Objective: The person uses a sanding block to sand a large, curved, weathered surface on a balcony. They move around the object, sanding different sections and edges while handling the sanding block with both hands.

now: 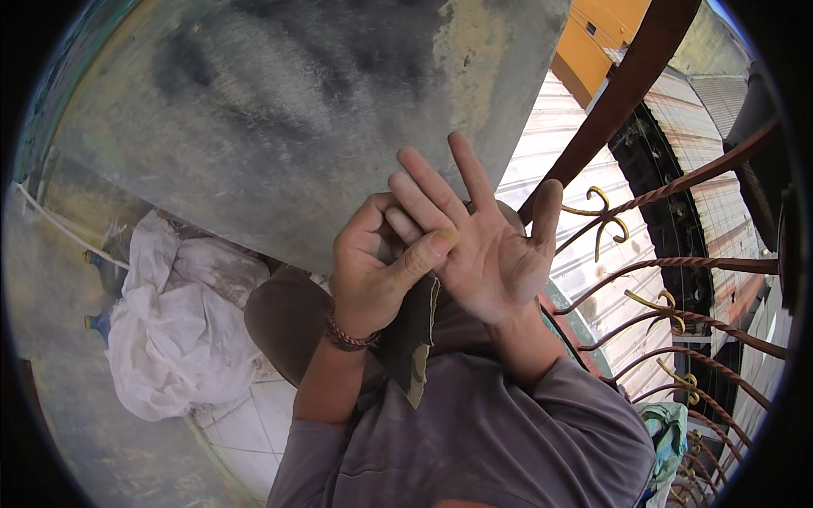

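— Both hands are up in front of the chest, yes? What has the left hand [373,271] got?

— Its fingers are curled and the thumb is stretched across to the right hand's palm, pinching the top of a dark olive-brown, stiff sheet of abrasive paper [412,339]. That sheet hangs down from the thumb, over the grey long-sleeved shirt [474,440]. A braided brown wristband [345,336] sits on that wrist.

— And the right hand [491,254]?

— Spread wide open, palm turned towards the camera, fingers fanned out, holding nothing. The palm looks dusty. The left thumb tip touches it near the base of the fingers.

— What lies around them?

— Beyond the hands, a big weathered grey slab of wall [279,110] with dark smudges. On the left, near the floor, a crumpled white plastic sack [169,330] on pale tiles [246,432]. On the right, a rust-brown twisted iron railing with yellow curls [677,271], and corrugated metal roofing [584,254] below it, farther off.
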Motion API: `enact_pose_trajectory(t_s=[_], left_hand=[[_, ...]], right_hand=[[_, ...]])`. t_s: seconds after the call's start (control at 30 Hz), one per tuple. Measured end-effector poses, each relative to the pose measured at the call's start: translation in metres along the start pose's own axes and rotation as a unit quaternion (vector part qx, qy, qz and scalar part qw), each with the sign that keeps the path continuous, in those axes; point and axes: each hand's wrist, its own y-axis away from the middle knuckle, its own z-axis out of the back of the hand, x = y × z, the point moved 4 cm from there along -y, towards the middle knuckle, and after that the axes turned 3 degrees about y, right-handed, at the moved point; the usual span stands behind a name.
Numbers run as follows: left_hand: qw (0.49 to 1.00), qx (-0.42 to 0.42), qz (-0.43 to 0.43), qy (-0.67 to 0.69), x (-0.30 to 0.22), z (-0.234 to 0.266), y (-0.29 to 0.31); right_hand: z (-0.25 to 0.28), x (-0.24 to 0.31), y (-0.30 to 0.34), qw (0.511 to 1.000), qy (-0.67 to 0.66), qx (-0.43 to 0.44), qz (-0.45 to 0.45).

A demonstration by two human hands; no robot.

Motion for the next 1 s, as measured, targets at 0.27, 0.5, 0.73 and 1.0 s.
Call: enact_pose_trajectory(t_s=[0.27,0.5,0.73,1.0], left_hand=[[0.997,-0.069,-0.005,-0.04,-0.001,0.007,0.003],[0.993,-0.119,0.027,-0.012,-0.002,0.009,0.004],[0.997,-0.071,0.023,0.032,-0.002,0.008,0.005],[0.999,-0.032,0.001,-0.008,0.003,0.013,0.004]], right_hand=[[0.005,-0.004,0.001,1.0,0.01,0.007,-0.02],[0.007,-0.008,-0.001,1.0,0.002,0.001,-0.029],[0.01,-0.007,-0.002,0.999,-0.012,-0.01,-0.031],[0.011,-0.006,-0.004,0.999,-0.022,-0.014,-0.019]])
